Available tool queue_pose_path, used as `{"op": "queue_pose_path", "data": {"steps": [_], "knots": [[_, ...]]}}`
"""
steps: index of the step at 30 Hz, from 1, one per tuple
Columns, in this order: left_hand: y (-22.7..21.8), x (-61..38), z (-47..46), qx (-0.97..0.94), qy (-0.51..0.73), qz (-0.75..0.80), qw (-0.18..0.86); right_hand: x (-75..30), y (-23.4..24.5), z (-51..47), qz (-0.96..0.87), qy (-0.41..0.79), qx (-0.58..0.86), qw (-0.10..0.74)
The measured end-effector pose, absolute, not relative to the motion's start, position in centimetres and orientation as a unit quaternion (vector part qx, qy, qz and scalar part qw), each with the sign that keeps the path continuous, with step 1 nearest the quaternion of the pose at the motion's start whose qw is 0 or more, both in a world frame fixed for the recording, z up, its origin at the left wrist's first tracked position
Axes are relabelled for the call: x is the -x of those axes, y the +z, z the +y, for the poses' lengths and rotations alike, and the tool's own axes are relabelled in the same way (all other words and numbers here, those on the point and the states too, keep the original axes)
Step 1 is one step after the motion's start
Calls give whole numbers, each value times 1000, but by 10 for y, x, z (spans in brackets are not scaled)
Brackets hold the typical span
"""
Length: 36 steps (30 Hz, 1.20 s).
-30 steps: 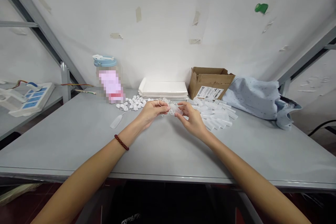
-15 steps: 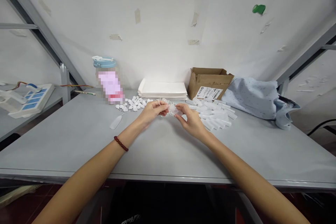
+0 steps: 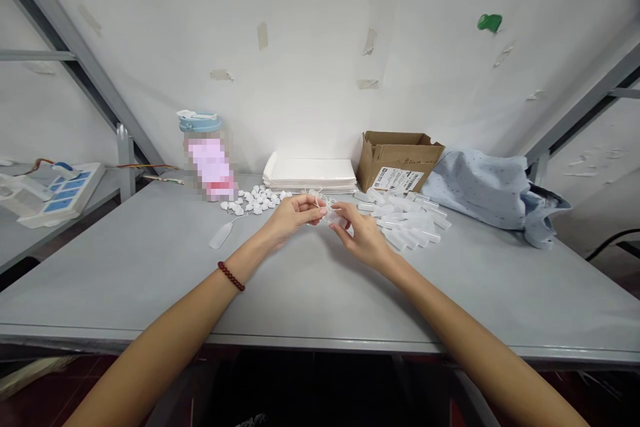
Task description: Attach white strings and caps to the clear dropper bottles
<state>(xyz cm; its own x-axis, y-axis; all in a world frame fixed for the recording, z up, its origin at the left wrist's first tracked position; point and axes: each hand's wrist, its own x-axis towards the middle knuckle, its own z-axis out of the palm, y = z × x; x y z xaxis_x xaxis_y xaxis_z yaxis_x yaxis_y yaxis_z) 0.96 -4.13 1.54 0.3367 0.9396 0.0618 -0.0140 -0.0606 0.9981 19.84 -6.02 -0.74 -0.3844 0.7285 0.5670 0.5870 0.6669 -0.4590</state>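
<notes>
Both hands meet above the middle of the grey table (image 3: 320,293). My left hand (image 3: 295,215) has thumb and fingers pinched on thin white string (image 3: 316,193), whose loops stick up behind the fingertips. My right hand (image 3: 364,235) grips a small translucent plastic tag (image 3: 335,216) between thumb and fingers, close to the left fingertips. How string and tag meet is too small to make out. Just right of my right hand spreads a pile of translucent tags (image 3: 413,221). Left of my left hand lie several small white pieces (image 3: 259,200) and a single tag with a string (image 3: 221,235).
Along the wall stand a blue-lidded container (image 3: 200,123), a stack of white sheets or envelopes (image 3: 310,175) and an open cardboard box (image 3: 400,163). Light-blue spotted cloth (image 3: 480,187) lies at the right. On the left side sits a white device with blue labels (image 3: 63,193).
My hands stay close together over the same spot. The fingers have shifted slightly around the string and tag, and the whole view has moved a little.
</notes>
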Motion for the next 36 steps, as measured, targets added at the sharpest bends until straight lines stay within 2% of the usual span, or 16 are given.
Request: {"op": "queue_pose_path", "data": {"steps": [7,13,16,26,36], "knots": [[14,-12,-43,-602,413,371,573,-196,-9,-62,-834,114,372,390],[18,-13,-46,-719,404,365,431,-194,-9,-63,-829,124,360,409],[16,-13,-46,-740,389,374,401,-193,-10,-63,-819,144,357,426],[19,-17,-49,-681,445,385,435,-189,2,-69,-726,365,361,458],[16,-17,-47,-648,458,392,465,-189,1,-68,-708,410,358,450]]}}
